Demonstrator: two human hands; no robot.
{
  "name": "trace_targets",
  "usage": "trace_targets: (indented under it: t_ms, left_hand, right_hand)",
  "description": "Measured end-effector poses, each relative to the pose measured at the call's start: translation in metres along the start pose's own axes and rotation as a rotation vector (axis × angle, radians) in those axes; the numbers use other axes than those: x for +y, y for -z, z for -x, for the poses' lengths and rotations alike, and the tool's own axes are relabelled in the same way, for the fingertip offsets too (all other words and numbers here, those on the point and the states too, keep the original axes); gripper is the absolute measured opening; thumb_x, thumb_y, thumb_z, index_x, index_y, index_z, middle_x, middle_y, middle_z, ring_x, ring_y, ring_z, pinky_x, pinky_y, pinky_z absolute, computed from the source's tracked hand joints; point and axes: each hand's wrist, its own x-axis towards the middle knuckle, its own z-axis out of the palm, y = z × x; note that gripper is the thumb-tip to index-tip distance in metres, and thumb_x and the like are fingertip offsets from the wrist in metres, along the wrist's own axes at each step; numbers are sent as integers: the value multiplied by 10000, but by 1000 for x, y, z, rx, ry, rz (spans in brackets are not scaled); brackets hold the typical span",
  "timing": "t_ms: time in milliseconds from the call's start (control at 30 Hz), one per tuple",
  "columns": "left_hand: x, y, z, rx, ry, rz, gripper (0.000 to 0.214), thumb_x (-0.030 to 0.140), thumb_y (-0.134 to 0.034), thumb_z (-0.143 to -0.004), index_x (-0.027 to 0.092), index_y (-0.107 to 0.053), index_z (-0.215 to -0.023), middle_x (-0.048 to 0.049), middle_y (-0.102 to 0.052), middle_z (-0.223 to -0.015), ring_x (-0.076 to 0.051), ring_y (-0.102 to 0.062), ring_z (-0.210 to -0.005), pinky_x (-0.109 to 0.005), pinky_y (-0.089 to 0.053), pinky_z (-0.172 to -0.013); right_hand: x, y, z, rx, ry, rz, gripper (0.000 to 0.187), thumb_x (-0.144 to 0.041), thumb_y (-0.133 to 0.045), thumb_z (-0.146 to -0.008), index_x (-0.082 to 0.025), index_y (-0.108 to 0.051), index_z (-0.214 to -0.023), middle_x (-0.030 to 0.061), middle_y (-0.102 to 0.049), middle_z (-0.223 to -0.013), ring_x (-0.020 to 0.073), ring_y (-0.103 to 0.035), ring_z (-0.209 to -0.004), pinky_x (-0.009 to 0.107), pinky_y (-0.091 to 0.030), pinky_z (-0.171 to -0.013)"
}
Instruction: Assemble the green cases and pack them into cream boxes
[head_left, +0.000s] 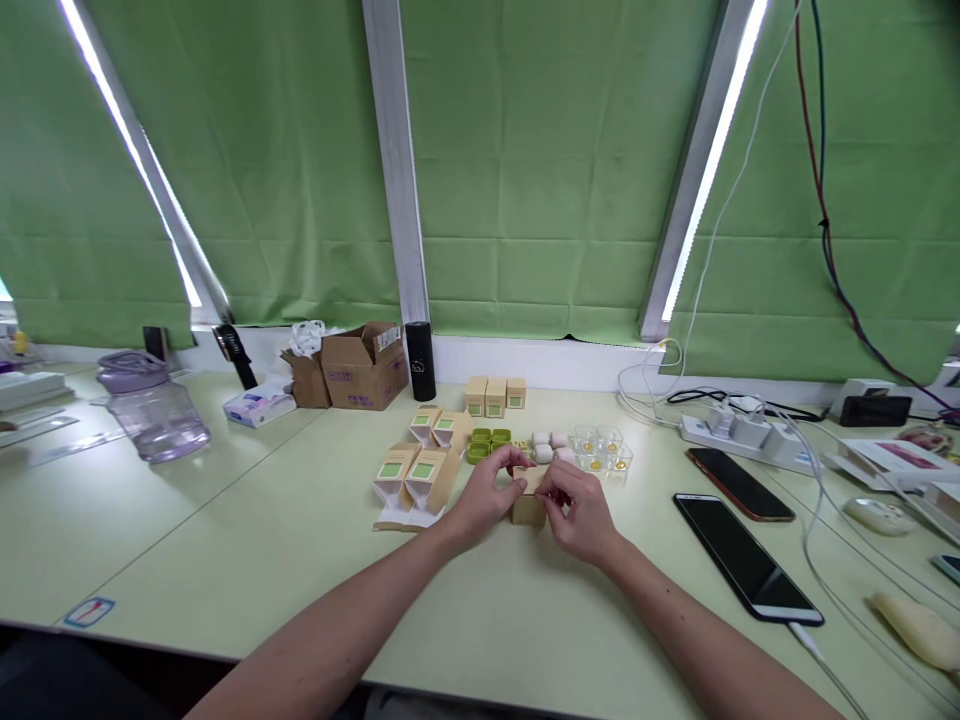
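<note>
Head view shows a small box [529, 511] standing on the table [480, 610] between the two hands. Pressing too hard at its top could, I judge, crease the thin card or buckle a wall; a loose grip could let the box twist or a flap spring up. A sideways slip of the right hand [576, 505] might knock the clear cups [596, 463] just beyond it, and a leftward swing of the left hand [489, 496] could push the open boxes [425, 470] beside it.

The left hand is partly curled, thumb and fingers gripping the box near its upper left edge. The right hand is closed more tightly, thumb and fingertips pinching at the upper right edge; whether they hold a flap or only the corner I cannot tell. Green cups [478, 453] sit just beyond the left hand.
</note>
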Motion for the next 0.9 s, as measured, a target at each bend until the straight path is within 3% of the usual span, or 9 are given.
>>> trace_targets:
  t_ms: [333,567,733,900]
  left_hand:
    - [-3,2,-1,-11,-46,-29,217,289,-651,-870,196,-656,-1066,-97,-705,-1141,-268,-627,-1116,-400,-464,-1004]
    - [-11,3,-3,82,-15,-72,223,245,-600,-894,207,-661,-1106,-86,-708,-1155,-226,-640,-1009,-369,-494,-938]
    - [-14,2,-4,83,-32,-25,206,218,-579,-909,216,-646,-1103,-93,-709,-1174,-249,-653,-1134,-399,-492,-1004]
    - [-14,2,-6,123,-28,-27,170,215,-574,-899,204,-640,-1056,-96,-712,-1097,-243,-675,-1087,-396,-509,-980]
  right_hand:
    - [1,8,-2,-76,-31,70,143,-112,-564,-785,-211,-581,-888,-20,-544,-744,131,-491,-616,247,-373,-591]
    - [13,10,-4,-25,-237,198,248,-123,-537,-800,-222,-561,-1026,-39,-534,-713,145,-509,-602,255,-355,-586]
    - [6,11,-2,-82,-94,178,254,-191,-584,-829,-221,-537,-1077,-41,-535,-724,144,-509,-594,260,-357,-587]
    - [2,13,-2,-146,-27,273,357,-144,-569,-795,-216,-532,-1143,8,-625,-872,160,-573,-674,270,-352,-609]
